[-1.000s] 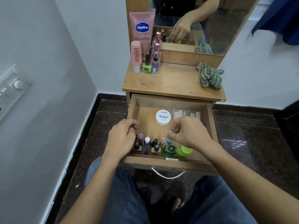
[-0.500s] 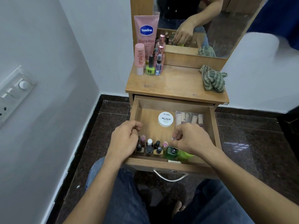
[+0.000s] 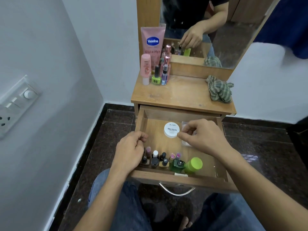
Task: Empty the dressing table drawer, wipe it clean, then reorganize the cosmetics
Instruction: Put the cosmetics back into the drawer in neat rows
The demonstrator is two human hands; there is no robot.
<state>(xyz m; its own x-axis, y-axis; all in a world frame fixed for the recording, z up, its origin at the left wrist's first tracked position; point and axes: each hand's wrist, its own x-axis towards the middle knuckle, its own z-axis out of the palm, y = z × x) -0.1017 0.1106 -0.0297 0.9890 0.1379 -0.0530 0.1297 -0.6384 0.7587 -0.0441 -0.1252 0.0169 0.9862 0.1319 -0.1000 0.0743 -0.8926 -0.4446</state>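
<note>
The wooden drawer point(image 3: 221, 165) of the dressing table is pulled open over my knees. Several small nail polish bottles point(image 3: 157, 160), a green glass bottle point(image 3: 179, 165) and a lime-capped container point(image 3: 194, 165) stand along its front. A white round jar point(image 3: 172, 130) sits further back. My right hand point(image 3: 202, 138) lies over a clear packet point(image 3: 185, 142) beside the jar, thumb and forefinger pinching its left edge; most of the packet is hidden. My left hand point(image 3: 130, 151) hovers loosely curled over the leftmost bottles, with nothing visible in it.
On the tabletop point(image 3: 181, 94) stand a pink Vaseline tube point(image 3: 153, 42), a smaller pink tube point(image 3: 145, 69), a green polish bottle point(image 3: 156, 79) and a perfume bottle point(image 3: 166, 70) at back left. A checked cloth point(image 3: 219, 90) lies at right. A grey wall stands close at left.
My right hand has moved from the front row of bottles back to the clear packet next to the white jar. My left hand has stayed in place.
</note>
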